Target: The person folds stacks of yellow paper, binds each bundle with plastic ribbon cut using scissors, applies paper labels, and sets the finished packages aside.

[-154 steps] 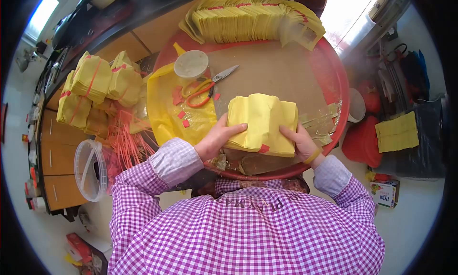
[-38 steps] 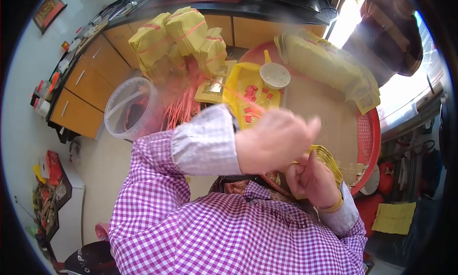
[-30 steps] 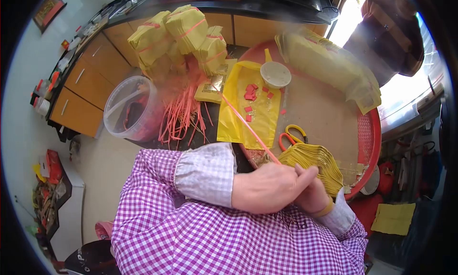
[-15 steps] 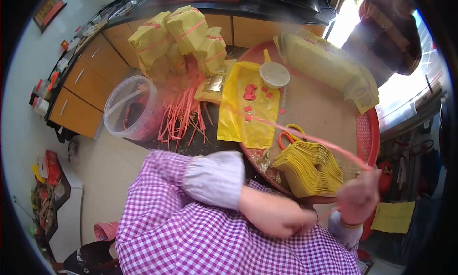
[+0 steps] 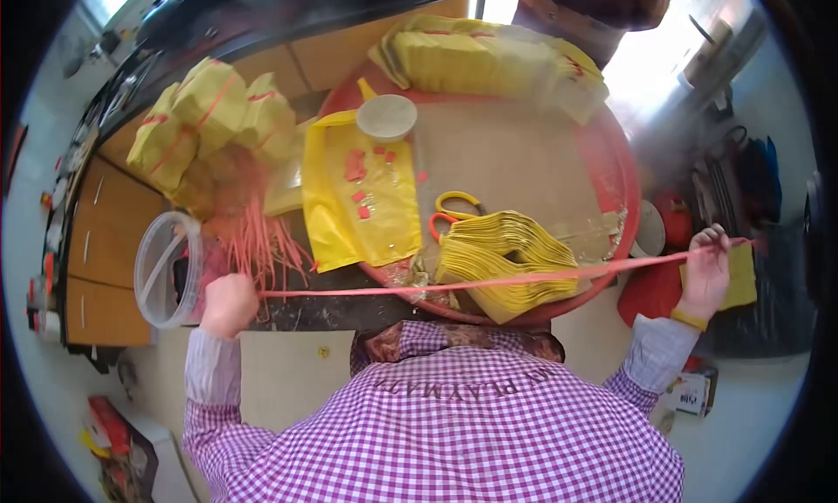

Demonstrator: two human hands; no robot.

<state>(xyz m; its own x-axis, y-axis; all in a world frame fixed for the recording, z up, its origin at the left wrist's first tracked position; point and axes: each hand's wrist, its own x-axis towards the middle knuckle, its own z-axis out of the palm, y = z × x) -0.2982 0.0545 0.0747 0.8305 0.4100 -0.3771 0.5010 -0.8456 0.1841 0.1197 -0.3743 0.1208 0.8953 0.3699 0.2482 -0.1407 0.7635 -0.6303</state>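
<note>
A long pink strip [image 5: 628, 264] is stretched almost level from one hand to the other. My left hand [image 5: 230, 305] is closed in a fist around its left end, close to the clear plastic bucket [image 5: 144, 272]. On the far right, my right hand [image 5: 705, 272] pinches the strip near its other end, with a short tail sticking out beyond the fingers. Between the hands, the strip passes over the front of a fanned stack of yellow paper [image 5: 506, 250]. Scissors [image 5: 460, 208] with yellow and orange handles lie just behind that stack.
A round red tray [image 5: 621, 167] holds a row of yellow bundles [image 5: 471, 62], a white bowl [image 5: 387, 117] and a yellow bag [image 5: 327, 206] with small red pieces. Loose pink strips [image 5: 262, 241] and tied yellow bundles [image 5: 205, 102] lie left. Another person [image 5: 594, 6] stands behind the tray.
My hands have moved far apart, the left one swinging out to the left, and the strip now runs taut between them. The view has shifted to the right.
</note>
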